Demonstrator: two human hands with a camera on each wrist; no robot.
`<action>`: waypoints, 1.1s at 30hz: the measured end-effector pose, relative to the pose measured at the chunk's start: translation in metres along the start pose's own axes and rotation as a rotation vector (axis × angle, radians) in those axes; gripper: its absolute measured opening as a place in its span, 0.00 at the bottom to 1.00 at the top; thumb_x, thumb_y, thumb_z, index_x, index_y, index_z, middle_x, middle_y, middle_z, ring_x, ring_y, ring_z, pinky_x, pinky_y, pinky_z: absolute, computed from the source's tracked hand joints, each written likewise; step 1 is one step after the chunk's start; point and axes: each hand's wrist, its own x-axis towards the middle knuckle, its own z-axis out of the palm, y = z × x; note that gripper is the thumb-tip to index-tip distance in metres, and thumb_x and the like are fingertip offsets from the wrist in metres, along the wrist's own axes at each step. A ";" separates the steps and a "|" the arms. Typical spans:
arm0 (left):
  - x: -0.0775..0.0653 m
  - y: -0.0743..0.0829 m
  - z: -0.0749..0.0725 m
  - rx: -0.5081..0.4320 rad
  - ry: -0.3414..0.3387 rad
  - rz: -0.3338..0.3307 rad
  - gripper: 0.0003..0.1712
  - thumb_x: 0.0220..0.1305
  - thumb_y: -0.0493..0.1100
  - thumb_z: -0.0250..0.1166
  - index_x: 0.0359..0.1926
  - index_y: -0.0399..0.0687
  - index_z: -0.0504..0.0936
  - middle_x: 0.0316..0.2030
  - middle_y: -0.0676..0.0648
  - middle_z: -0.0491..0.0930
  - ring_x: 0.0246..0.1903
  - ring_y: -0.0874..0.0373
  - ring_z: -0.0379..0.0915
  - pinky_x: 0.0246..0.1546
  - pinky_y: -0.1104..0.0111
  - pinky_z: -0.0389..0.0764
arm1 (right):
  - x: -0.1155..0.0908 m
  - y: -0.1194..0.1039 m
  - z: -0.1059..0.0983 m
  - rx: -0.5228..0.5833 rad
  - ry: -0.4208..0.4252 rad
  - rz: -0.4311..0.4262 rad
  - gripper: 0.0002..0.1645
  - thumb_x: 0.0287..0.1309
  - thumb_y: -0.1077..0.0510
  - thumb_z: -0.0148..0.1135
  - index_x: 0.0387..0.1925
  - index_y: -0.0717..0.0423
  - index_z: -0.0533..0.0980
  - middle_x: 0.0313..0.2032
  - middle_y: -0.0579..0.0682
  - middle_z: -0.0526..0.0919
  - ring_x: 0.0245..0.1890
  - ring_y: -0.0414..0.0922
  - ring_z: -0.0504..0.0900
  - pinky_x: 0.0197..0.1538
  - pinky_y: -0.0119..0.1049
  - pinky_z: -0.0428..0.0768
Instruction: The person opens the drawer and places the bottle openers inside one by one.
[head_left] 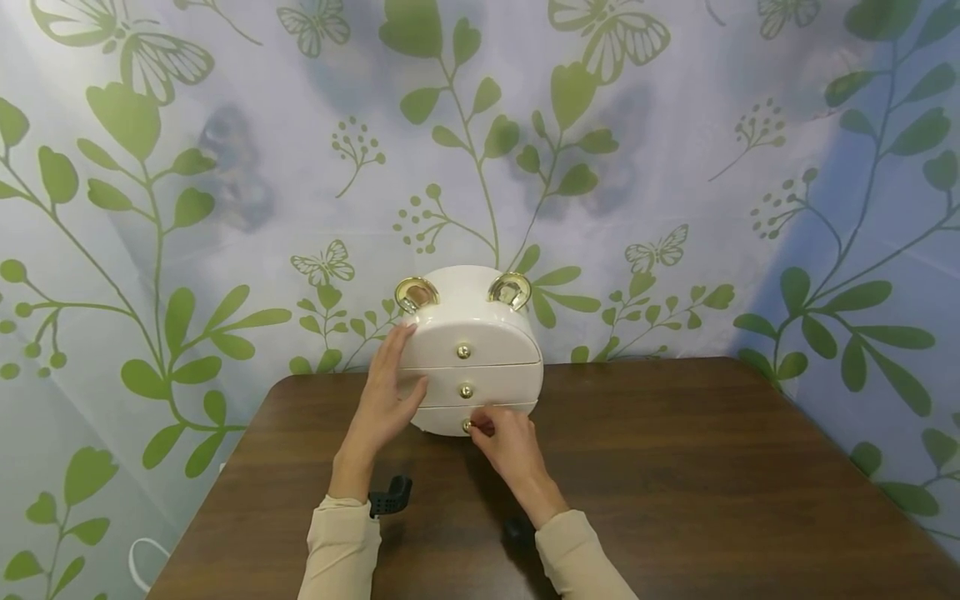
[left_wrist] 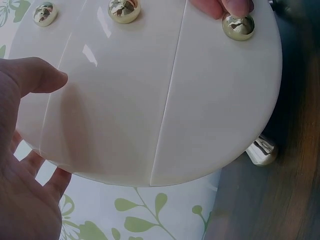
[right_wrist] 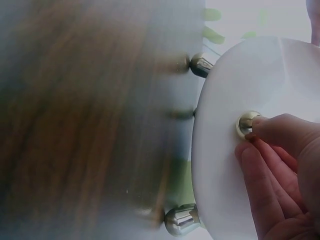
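A white, rounded storage box (head_left: 427, 337) with three drawers, gold knobs and gold ear-shaped pieces on top stands on the table. My right hand (head_left: 510, 450) pinches the gold knob (right_wrist: 247, 124) of the bottom drawer (left_wrist: 215, 100) between thumb and fingers. That drawer's front sits flush with the ones above it. My left hand (head_left: 380, 408) lies along the box's left side, fingers extended at its edge. Its thumb (left_wrist: 42, 75) reaches over the drawer fronts, apart from the fingers. The middle knob (head_left: 466, 391) and top knob (head_left: 463, 351) are not held.
The box stands on short metallic feet (right_wrist: 181, 220) near the back edge of the brown wooden table (head_left: 675, 483). Close behind hangs a pale cloth (head_left: 285, 183) with green leaves and butterflies. A white cable (head_left: 135, 567) loops at the table's left.
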 end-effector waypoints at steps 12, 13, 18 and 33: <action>-0.001 -0.001 0.001 -0.003 0.002 0.002 0.48 0.65 0.33 0.69 0.81 0.52 0.56 0.80 0.40 0.52 0.79 0.40 0.45 0.74 0.39 0.54 | -0.001 0.002 0.001 0.024 -0.002 -0.006 0.05 0.55 0.60 0.78 0.34 0.52 0.87 0.31 0.44 0.91 0.32 0.38 0.89 0.40 0.37 0.87; -0.001 -0.001 0.001 -0.002 0.003 0.002 0.48 0.65 0.33 0.69 0.81 0.53 0.56 0.80 0.40 0.52 0.79 0.40 0.45 0.74 0.39 0.55 | -0.001 0.003 0.001 0.029 -0.001 -0.011 0.05 0.55 0.61 0.78 0.34 0.53 0.87 0.31 0.45 0.91 0.31 0.38 0.89 0.39 0.37 0.87; 0.000 -0.002 0.001 0.002 0.005 0.003 0.49 0.65 0.34 0.69 0.81 0.54 0.55 0.80 0.40 0.52 0.79 0.39 0.46 0.73 0.38 0.56 | 0.000 0.004 -0.001 0.096 -0.026 0.004 0.05 0.55 0.62 0.77 0.35 0.55 0.88 0.32 0.46 0.91 0.32 0.40 0.90 0.38 0.34 0.87; -0.001 0.003 -0.004 0.014 -0.029 0.009 0.48 0.67 0.36 0.68 0.82 0.54 0.53 0.81 0.42 0.50 0.79 0.39 0.46 0.74 0.39 0.56 | 0.000 -0.002 -0.024 0.135 0.034 -0.010 0.03 0.56 0.60 0.77 0.33 0.52 0.88 0.32 0.44 0.91 0.32 0.40 0.89 0.39 0.36 0.88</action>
